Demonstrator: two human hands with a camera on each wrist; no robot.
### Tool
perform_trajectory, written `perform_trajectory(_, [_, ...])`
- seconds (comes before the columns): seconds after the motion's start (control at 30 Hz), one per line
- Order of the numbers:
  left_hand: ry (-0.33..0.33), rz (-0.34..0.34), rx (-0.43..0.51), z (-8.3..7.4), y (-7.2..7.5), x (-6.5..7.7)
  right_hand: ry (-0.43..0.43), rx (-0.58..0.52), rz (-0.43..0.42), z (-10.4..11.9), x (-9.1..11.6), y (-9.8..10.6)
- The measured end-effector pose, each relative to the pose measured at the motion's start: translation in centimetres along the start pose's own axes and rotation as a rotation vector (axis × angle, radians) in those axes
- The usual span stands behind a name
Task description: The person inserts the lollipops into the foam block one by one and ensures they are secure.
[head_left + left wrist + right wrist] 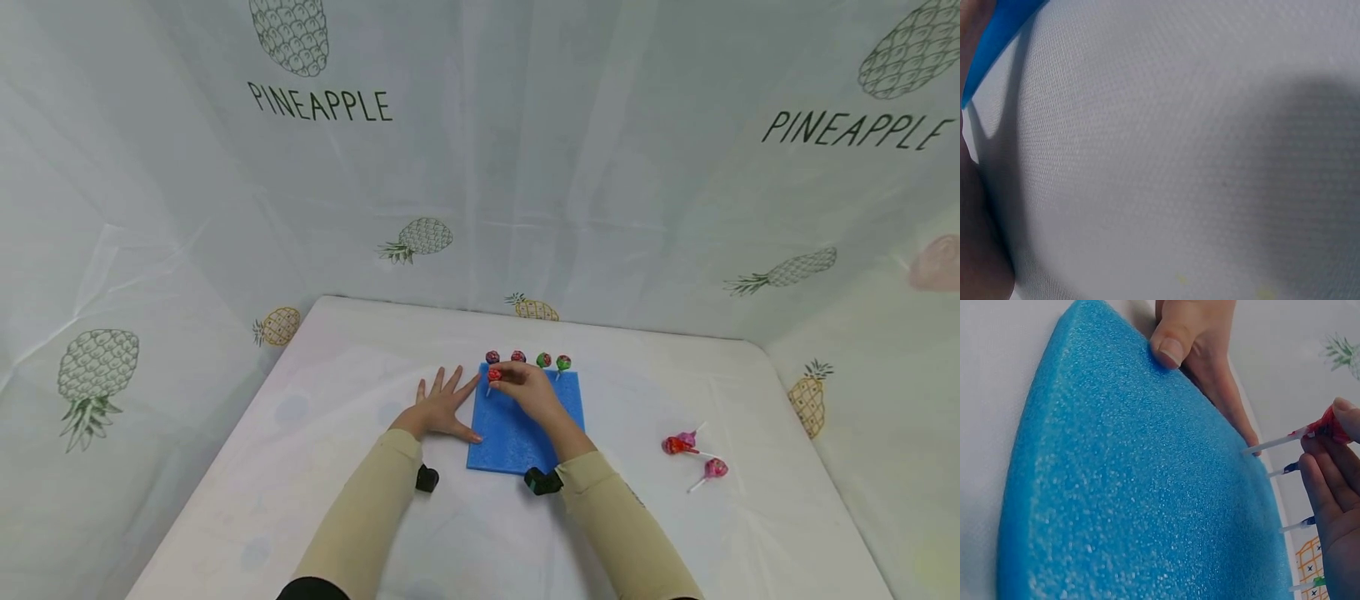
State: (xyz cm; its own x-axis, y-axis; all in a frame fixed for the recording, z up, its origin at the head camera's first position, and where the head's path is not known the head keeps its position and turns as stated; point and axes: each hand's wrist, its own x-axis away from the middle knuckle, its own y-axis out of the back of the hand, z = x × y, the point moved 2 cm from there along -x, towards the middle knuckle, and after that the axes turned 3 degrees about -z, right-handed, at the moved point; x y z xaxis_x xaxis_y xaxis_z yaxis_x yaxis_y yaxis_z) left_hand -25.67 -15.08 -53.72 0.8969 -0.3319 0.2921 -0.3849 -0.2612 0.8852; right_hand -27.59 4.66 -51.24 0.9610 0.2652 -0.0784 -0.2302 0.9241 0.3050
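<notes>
A blue foam board (pixel 517 442) lies flat on the table, and several wrapped lollipops (pixel 563 362) stand on their sticks in a row along its far edge. My right hand (pixel 528 392) pinches a red lollipop (pixel 1321 427) by its wrapped head over the board's far left part. The lower end of its white stick (pixel 1269 445) meets the foam surface in the right wrist view. My left hand (pixel 442 408) is spread beside the board's left side, with thumb and fingertips at the edge. Only a sliver of that hand shows in the left wrist view.
On the white-covered table (pixel 315 467), to the right of the board, lie three loose lollipops: a red one (pixel 675 446), a purple one (pixel 687 437) and a pink one (pixel 716 467). A pineapple-printed curtain (pixel 525 167) hangs behind and around the table.
</notes>
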Motion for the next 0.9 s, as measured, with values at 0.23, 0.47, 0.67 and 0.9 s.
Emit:
perform_trajectory(0.23, [0.002, 0.007, -0.002, 0.23, -0.27, -0.21, -0.005, 0.007, -0.018, -0.01, 0.05, 0.04])
perform_trajectory(0.47, [0.004, 0.009, -0.009, 0.17, -0.23, -0.26, 0.000, 0.009, -0.018, -0.05, -0.01, 0.00])
perform_trajectory(0.67, [0.010, 0.009, -0.022, 0.12, -0.20, -0.18, -0.001, 0.016, -0.013, -0.21, -0.13, -0.09])
perform_trajectory(0.9, [0.000, -0.002, 0.001, 0.20, -0.27, -0.22, 0.000, 0.001, -0.003, -0.17, -0.18, -0.17])
